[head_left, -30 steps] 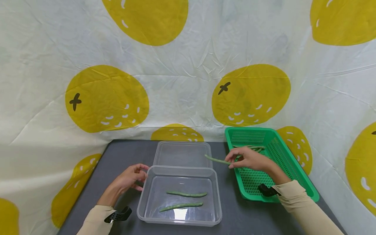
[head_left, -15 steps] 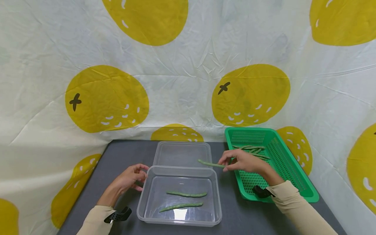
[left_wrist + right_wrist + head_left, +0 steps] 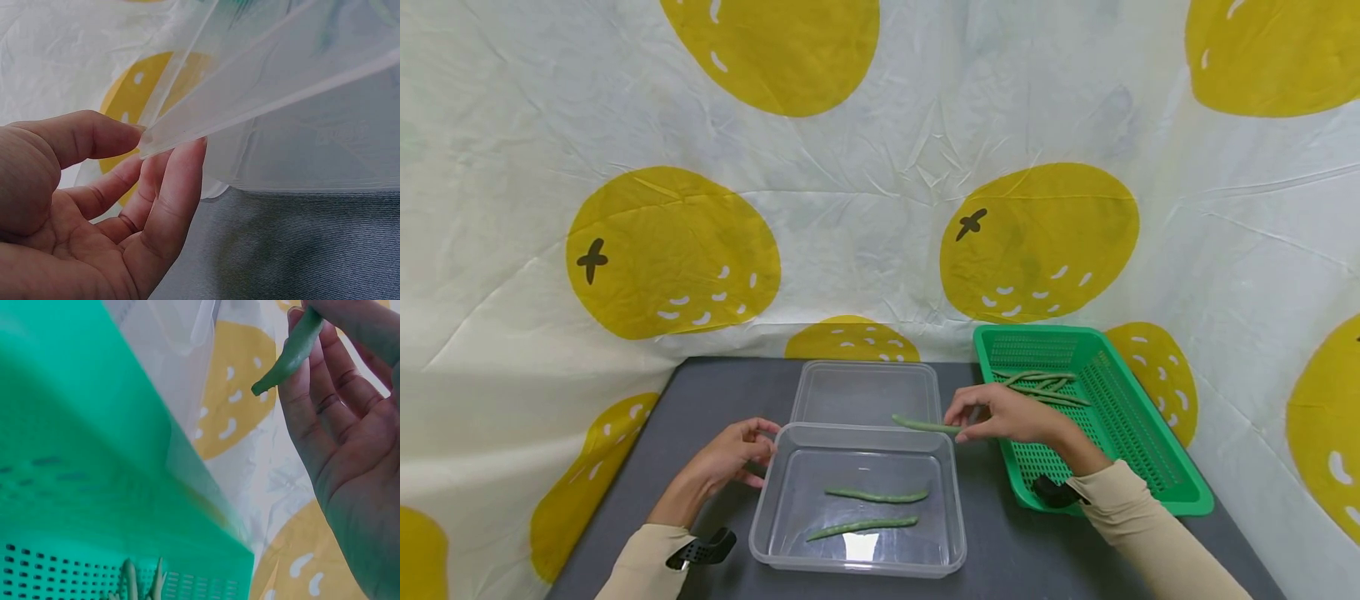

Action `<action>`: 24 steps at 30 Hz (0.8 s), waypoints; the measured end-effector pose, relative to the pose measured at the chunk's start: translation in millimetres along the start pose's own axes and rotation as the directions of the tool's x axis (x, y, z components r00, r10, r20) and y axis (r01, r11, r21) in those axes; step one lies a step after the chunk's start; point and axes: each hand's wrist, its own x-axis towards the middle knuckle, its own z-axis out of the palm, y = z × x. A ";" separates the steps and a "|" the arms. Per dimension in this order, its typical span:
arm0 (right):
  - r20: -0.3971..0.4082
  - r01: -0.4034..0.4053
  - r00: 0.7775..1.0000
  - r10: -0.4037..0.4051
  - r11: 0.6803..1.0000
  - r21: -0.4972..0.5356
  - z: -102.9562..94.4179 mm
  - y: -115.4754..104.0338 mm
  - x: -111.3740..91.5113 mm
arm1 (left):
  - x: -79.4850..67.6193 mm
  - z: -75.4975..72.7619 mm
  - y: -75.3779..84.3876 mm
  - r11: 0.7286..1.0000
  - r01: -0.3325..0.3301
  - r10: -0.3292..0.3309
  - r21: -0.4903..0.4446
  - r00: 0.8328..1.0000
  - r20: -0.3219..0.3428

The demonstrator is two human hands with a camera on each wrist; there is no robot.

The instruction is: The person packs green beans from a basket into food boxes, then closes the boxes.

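Between the thumb and fingers of my right hand (image 3: pixel 1003 414) a green bean (image 3: pixel 923 425) is pinched. Its free end points left over the back right rim of a clear plastic container (image 3: pixel 857 573). In the right wrist view the bean's cut end (image 3: pixel 269 384) sticks out past the fingertips. My left hand (image 3: pixel 733 454) holds the container's left rim near the back corner. The left wrist view shows the thumb on top of the rim (image 3: pixel 187 128) and fingers beneath. Inside the container lie two green beans, one farther back (image 3: pixel 877 497) and one nearer (image 3: pixel 862 527).
A green perforated basket (image 3: pixel 1180 454) stands on the right, with several green beans (image 3: pixel 1052 390) toward its back. Behind the container rests a clear flat lid (image 3: pixel 865 392) on the dark table (image 3: pixel 730 383). A fabric backdrop with yellow fruit shapes hangs behind.
My right hand has moved left with the green bean, away from the basket and toward the container's back right corner. The left hand and the container stay where they were.
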 end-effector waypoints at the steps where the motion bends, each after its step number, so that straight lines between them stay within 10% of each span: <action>1: 0.002 0.009 1.000 -0.009 1.000 -0.002 0.8 -0.3 1.0 | 0.1 0.0 -0.2 1.000 0.001 -0.001 0.003 1.000 -0.003; 24: 0.041 0.040 0.998 -0.041 0.998 0.039 22.3 -11.7 17.5 | 2.0 -0.9 -2.0 1.000 0.007 -0.006 0.011 1.000 -0.011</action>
